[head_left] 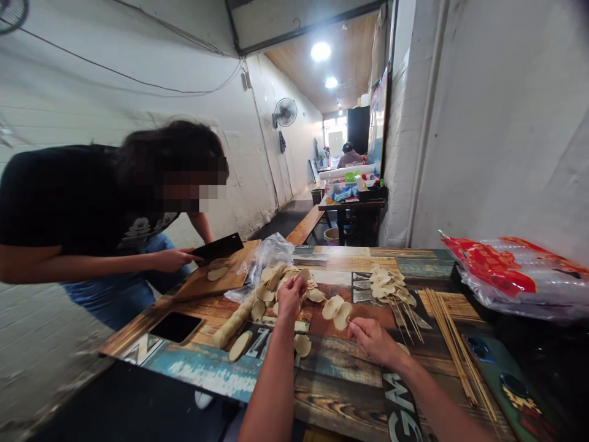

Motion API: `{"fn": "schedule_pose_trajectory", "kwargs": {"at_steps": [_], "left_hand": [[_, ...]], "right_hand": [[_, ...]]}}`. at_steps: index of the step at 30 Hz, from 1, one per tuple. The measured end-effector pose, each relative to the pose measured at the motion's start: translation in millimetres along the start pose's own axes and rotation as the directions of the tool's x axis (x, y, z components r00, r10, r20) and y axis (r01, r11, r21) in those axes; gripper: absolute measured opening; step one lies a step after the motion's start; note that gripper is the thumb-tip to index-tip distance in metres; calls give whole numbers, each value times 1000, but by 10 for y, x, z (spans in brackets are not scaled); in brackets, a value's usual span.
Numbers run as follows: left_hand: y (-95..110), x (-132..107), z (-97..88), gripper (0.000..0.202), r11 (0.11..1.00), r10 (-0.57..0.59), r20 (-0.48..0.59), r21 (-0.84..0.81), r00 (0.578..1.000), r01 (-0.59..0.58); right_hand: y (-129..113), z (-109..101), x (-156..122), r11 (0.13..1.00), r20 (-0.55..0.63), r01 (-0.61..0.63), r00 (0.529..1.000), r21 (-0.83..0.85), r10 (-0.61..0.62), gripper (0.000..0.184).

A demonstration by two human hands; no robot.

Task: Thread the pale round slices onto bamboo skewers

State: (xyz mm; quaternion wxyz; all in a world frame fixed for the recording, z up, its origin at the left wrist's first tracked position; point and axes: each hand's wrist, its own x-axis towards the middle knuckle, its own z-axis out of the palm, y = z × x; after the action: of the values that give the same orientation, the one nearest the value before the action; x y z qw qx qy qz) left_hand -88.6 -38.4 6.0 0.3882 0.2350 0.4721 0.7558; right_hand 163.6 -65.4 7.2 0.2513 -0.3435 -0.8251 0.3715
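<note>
My right hand (373,339) is closed on a skewer whose far end carries a few thin, pale, oval food slices (340,313). To its left, my left hand (291,297) pinches a single pale slice (304,274) over a heap of loose slices (273,279). Beside the heap lies a long, pale, log-shaped piece of food (234,322), uncut along the part I can see. Two separate slices rest on the wooden-patterned table: one slice (240,345) near the log and another slice (302,345) by my left wrist.
Filled skewers (386,285) and bare bamboo sticks (448,337) lie at right, near a phone (501,380) and a red-and-clear package (515,270). At left, a co-worker (92,202) holds a cleaver (218,248) over a cutting board (197,284). Another phone (175,326) and a plastic bag (275,248) are nearby.
</note>
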Motion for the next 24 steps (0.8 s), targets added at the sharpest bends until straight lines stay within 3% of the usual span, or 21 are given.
{"fn": "schedule_pose_trajectory", "kwargs": {"at_steps": [17,24], "left_hand": [[-50,34,-22,47,997,3,61,72,998,-7],[-42,-4,8,34,950,169,82,254,982,-184]], "right_hand": [[-43,5,-8,999,-3,-22,1000,-26,22,34],[-74,-12,-21,999,-8,-25,1000,-30,24,33]]}}
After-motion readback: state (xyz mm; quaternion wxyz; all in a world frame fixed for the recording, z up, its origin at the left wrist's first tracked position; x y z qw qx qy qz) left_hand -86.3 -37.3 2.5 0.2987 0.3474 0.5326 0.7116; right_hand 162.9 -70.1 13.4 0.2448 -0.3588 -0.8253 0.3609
